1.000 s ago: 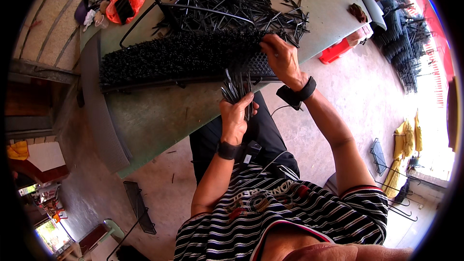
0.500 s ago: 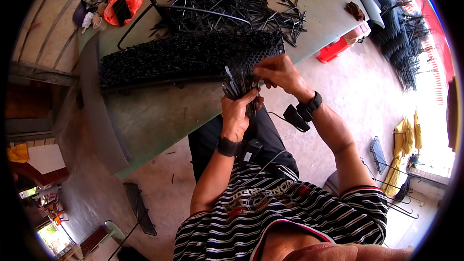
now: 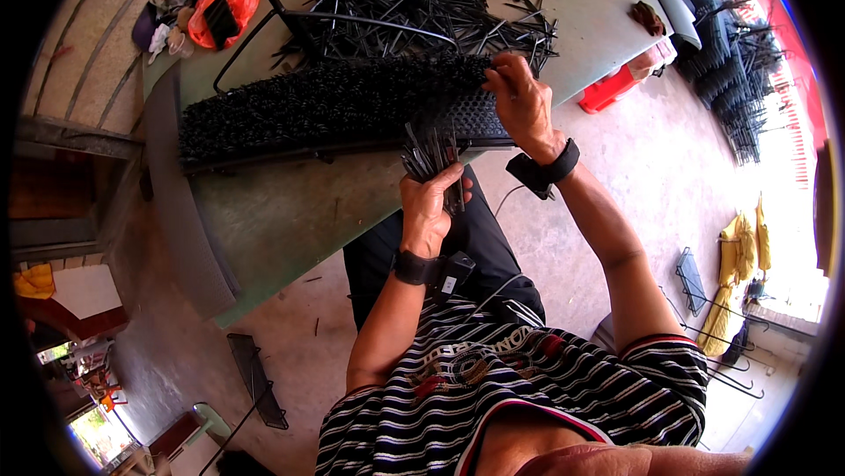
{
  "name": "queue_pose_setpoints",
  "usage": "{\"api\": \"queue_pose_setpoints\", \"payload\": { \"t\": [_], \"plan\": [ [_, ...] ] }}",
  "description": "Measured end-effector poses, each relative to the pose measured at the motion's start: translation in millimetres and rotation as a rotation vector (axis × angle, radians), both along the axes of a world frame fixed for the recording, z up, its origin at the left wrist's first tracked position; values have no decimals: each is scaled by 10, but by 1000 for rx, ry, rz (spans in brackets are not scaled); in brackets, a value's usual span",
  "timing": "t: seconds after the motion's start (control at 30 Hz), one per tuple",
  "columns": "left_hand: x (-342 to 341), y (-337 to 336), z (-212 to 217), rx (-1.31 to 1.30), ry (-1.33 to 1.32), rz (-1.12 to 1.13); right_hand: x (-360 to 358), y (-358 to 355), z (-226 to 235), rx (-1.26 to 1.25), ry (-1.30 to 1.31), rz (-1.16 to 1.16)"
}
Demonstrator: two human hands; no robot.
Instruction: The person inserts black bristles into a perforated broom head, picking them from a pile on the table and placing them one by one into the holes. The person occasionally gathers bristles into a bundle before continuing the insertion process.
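Thin dark strips stand in a bundle (image 3: 425, 155), wrapped by the fingers of my left hand (image 3: 428, 210) just below the near edge of a long black mesh rack (image 3: 481, 117). Dense tufts of black strips (image 3: 308, 108) cover most of that rack; its right end shows bare honeycomb mesh. Over this right end is my right hand (image 3: 525, 108), its thumb and fingertips pinched together at the far edge of the mesh. What the pinch holds, if anything, is too small to make out.
Beyond the rack, loose black strips lie in a large pile (image 3: 405, 0) on the green table (image 3: 299, 234). A black metal rod frame (image 3: 370, 20) rises behind the rack. An orange bag (image 3: 238, 5) lies far left; a red stool (image 3: 607, 90) stands right of the table.
My right hand has moved away from the bundle, up and to the right, to the far edge of the mesh. My left hand stays nearly in place with the strips.
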State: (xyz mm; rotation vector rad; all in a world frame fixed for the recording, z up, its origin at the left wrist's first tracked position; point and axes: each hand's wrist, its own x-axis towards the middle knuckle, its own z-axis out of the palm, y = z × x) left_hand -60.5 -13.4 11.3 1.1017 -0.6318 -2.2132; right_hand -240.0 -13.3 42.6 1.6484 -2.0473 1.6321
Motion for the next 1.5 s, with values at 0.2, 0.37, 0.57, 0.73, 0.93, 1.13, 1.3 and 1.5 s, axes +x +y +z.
{"api": "queue_pose_setpoints", "payload": {
  "t": [0.2, 0.37, 0.57, 0.73, 0.93, 1.13, 1.3, 1.5],
  "plan": [
    [25, 13, 38, -21, -9, -28, -90, -32, 1, 203, 427, 56],
    [22, 3, 90, -52, 57, -96, 82, 130, 213, 526, 27, 184],
    [29, 68, 83, -122, 79, -167, -9, 155, 188, 601, -591, 217],
    [30, 78, 53, -128, 22, -119, 47, 70, 220, 169, -559, 76],
    [46, 56, 17, -111, 69, -62, 147, -18, 70, 4, -272, -7],
    [69, 40, 38, -95, 41, -37, 101, -47, -30, 50, 46, 56],
    [68, 34, 66, -60, 48, 12, 107, -17, 70, 133, 392, 45],
    [43, 12, 18, -90, 122, -44, 246, 247, 156, 618, -152, 338]
  ]
}}
